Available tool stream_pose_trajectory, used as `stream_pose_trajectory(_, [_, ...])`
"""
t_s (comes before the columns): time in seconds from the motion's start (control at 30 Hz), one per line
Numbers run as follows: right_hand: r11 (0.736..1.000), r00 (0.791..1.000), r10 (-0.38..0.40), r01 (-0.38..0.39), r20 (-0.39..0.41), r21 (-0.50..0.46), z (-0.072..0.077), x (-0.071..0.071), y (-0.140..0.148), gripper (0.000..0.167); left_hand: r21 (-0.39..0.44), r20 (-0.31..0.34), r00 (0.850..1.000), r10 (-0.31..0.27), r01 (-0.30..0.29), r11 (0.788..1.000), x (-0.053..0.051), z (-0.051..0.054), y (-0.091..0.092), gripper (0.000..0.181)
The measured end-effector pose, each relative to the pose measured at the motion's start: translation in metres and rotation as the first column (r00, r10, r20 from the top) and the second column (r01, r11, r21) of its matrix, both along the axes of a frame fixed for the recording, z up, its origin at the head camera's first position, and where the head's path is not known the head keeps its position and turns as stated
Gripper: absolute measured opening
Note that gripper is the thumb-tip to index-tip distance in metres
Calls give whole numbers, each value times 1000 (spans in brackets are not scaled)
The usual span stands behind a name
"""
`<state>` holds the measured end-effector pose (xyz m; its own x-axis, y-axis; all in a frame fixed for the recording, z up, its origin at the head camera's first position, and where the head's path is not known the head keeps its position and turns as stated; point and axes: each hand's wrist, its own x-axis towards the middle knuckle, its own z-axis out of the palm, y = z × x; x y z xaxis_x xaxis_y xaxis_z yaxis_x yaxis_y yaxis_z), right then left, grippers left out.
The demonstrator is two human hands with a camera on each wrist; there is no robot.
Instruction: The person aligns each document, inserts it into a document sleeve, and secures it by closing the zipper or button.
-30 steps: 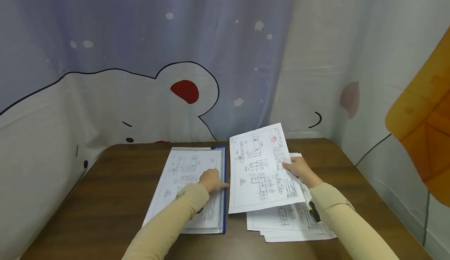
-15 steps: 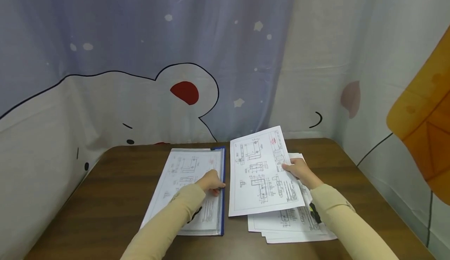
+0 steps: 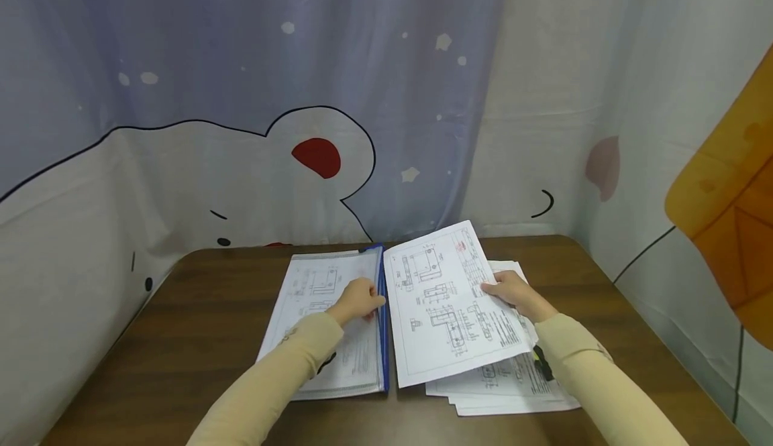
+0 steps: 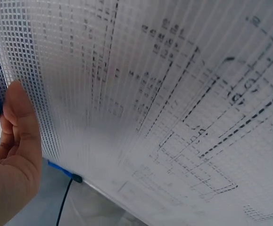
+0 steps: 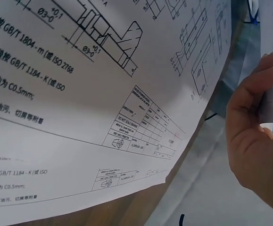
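Observation:
A translucent mesh zip folder (image 3: 304, 285) with a blue edge lies on the table, and a printed drawing shows through it. My left hand (image 3: 357, 300) pinches the folder's blue-edged side and holds it slightly raised; in the left wrist view, thumb and fingers (image 4: 20, 108) close on that edge. My right hand (image 3: 518, 294) grips a white sheet (image 3: 423, 325) of technical drawings by its right side. The sheet is tilted up, its left edge beside the folder's blue edge. Whether the sheet's edge is inside the folder, I cannot tell. Under it lie more printed sheets (image 3: 513, 404).
The brown wooden table (image 3: 175, 339) extends left of the folder and to the front. A patterned curtain (image 3: 241, 64) hangs behind it. A small black and yellow item (image 3: 541, 363) shows beside the right cuff.
My left hand has gone from pointing over the folder's edge to pinching and lifting it. My right hand has brought the sheet slightly left and down, tilting it towards the folder.

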<state>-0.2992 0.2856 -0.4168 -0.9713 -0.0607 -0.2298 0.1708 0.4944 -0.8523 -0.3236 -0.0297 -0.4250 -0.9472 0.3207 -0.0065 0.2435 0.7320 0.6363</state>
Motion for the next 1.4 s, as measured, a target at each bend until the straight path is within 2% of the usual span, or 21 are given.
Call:
stream_pose_trajectory(0.13, [1000,999,-9,8,40,7,-1,0,-1,36,3,33,999,28,-28,1000,-2,3,-2,34])
stream_pose_trajectory(0.23, [999,998,-32,31,63,8,-2,1,-3,35,4,31,999,40,-40,999,-2,4,-4,35])
stream_pose_trajectory(0.43, [999,998,30,-29,59,-22,-1,2,-6,33,-5,15,999,38,-38,999,-2,8,-8,34])
stream_pose_trajectory(0.6, [999,997,47,-46,57,-30,-1,0,-12,33,9,54,999,-2,2,1000,0,11,-8,33])
stream_pose_trajectory(0.73, [998,998,22,-18,64,-53,-3,-2,-14,33,22,85,996,-34,32,999,-1,11,-6,31])
stream_pose_trajectory(0.87, [997,997,-20,25,72,-76,-5,-3,-15,34,35,110,993,-36,33,999,-2,11,-4,31])
stream_pose_trajectory(1.03, [993,995,-40,49,90,-107,-10,0,-17,34,41,142,987,-72,67,997,-2,14,-4,30])
stream_pose_trajectory(1.17, [994,995,-43,52,88,-100,-12,2,-21,34,27,164,982,-99,95,995,-1,16,-2,28])
stream_pose_trajectory(1.4, [996,995,-67,71,68,-48,-17,2,-36,33,29,171,980,-101,97,995,2,16,1,28])
